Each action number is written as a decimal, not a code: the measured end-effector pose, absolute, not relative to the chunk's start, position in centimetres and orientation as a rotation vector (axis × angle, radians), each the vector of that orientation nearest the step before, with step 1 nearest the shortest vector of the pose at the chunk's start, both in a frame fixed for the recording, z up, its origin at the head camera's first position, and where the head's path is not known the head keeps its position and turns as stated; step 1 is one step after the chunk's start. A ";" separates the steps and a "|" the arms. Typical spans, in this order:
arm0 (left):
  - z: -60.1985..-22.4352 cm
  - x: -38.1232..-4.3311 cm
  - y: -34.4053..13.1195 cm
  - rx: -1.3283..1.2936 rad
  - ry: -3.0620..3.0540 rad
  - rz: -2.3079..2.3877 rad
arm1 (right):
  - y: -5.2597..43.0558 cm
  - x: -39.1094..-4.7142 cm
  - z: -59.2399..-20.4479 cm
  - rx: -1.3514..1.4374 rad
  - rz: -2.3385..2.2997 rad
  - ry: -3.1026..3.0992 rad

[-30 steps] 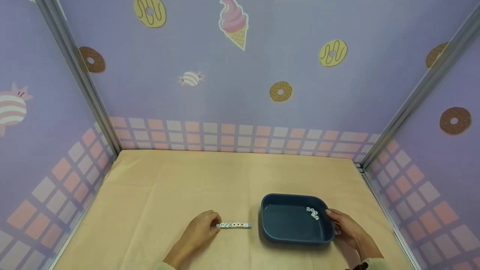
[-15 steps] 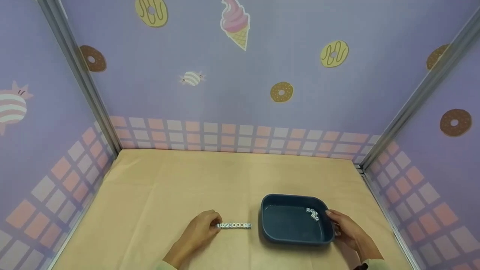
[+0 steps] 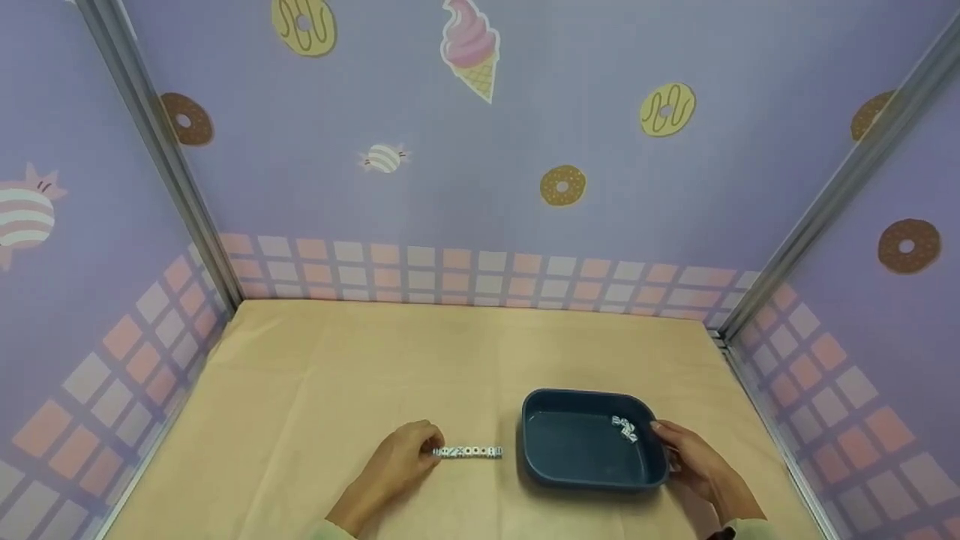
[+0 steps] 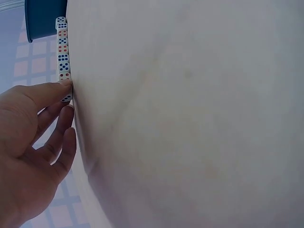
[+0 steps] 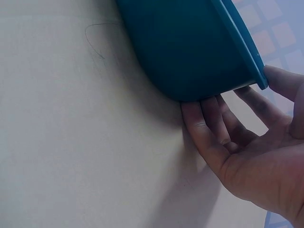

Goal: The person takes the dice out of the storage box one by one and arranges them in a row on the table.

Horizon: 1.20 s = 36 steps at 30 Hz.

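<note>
A straight row of small white dice with dark and red pips lies on the cloth, left of a dark blue rectangular tray. At the row's left end my left hand pinches the end dice; in the left wrist view the thumb lies across them. The tray is held at its right side by my right hand. In the right wrist view, that thumb is on the rim and the other fingers are against the wall and underside. Several loose dice lie inside the tray, near its right wall.
A beige cloth covers the table. Purple walls with printed sweets enclose the back and both sides, with metal posts at the corners. The row's right end lies a small gap from the tray.
</note>
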<state>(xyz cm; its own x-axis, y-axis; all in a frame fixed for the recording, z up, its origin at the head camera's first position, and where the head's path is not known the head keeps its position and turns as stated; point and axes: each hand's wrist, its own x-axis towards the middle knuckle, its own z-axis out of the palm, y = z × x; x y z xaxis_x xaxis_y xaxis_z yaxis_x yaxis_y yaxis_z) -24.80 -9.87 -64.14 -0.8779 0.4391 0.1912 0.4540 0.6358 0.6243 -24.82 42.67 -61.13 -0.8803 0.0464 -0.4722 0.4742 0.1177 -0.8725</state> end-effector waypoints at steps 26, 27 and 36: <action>-61.5 -25.1 -9.3 -0.845 -2.881 -1.046 | 42.9 -24.6 -61.2 0.462 -1.818 2.083; -61.1 -25.1 -8.9 -0.864 -2.877 -1.029 | 42.9 -24.6 -61.2 0.462 -1.818 2.082; -58.3 -25.4 -3.7 -0.943 -2.768 -0.984 | 42.5 -24.6 -61.2 0.455 -1.806 2.093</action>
<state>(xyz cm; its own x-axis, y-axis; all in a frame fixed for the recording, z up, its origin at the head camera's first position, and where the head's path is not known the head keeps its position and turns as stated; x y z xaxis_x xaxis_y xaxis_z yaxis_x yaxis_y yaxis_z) -25.36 -3.65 -58.30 -0.8116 0.5303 0.2453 0.5661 0.6100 0.5544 -24.57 42.47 -61.22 -0.8915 0.0211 -0.4526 0.4508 0.1415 -0.8813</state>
